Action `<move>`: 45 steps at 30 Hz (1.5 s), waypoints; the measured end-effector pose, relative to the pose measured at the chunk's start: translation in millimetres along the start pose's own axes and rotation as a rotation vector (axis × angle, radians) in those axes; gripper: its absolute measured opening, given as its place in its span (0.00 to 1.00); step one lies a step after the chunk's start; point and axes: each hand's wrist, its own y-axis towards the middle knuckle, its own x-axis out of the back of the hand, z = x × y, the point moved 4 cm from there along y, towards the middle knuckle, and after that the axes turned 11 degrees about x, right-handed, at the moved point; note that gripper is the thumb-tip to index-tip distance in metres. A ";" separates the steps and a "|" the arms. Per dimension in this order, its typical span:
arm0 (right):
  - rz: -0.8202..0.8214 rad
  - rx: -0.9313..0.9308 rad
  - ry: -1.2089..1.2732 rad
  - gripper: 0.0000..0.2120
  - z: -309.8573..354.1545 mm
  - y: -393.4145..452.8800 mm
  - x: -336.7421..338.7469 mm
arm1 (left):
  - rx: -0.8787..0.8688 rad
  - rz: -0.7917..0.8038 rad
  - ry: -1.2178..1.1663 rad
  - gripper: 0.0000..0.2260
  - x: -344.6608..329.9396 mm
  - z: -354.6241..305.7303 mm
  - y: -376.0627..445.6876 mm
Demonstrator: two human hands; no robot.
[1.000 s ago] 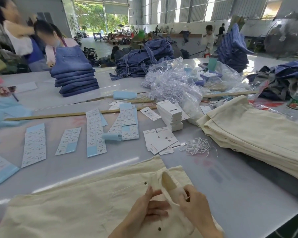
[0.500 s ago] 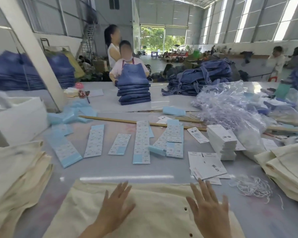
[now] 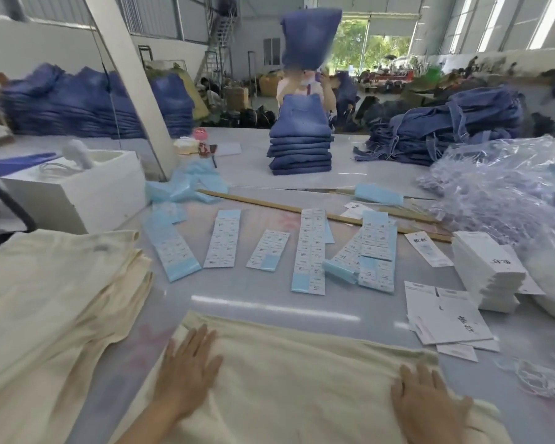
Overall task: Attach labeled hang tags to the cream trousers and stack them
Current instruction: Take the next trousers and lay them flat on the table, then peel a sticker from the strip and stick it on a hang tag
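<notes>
A folded pair of cream trousers lies flat on the table right in front of me. My left hand presses on its left part with fingers spread and straight. My right hand lies flat on its right part. A stack of cream trousers sits at the left. White hang tags lie loose to the right, beside a pile of hang tags. A bundle of white strings lies at the far right.
Several blue-and-white label sheets lie spread across the grey table. A wooden stick runs behind them. A white box stands at left, clear plastic bags at right. A person works behind stacked blue jeans.
My hands let go of the trousers' waistband and now lie flat, spread apart on the cloth. The view has swung left, bringing the cream stack at the left into sight.
</notes>
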 end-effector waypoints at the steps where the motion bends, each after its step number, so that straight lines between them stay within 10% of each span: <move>1: -0.053 0.008 0.059 0.19 5.9 1.1 4.4 | 0.003 -0.001 0.012 0.54 0.5 0.8 0.7; 10: -0.239 0.551 0.179 0.15 128.6 51.0 11.5 | 0.023 -0.094 -0.011 0.25 29.9 -23.0 -7.8; 17: -0.221 0.578 0.281 0.03 168.2 73.5 5.0 | -0.031 -0.172 0.035 0.18 27.2 -23.9 6.1; 24: -0.336 0.587 0.347 0.10 169.5 98.4 6.1 | -0.050 -0.110 -0.172 0.07 53.4 -68.1 102.5; 31: -0.453 0.585 0.313 0.32 171.4 105.3 16.2 | -0.131 -0.047 -0.181 0.13 20.1 -132.9 137.5; 45: -0.494 0.447 0.289 0.30 168.4 109.0 10.9 | -0.290 -0.261 -0.087 0.17 3.3 -146.3 123.5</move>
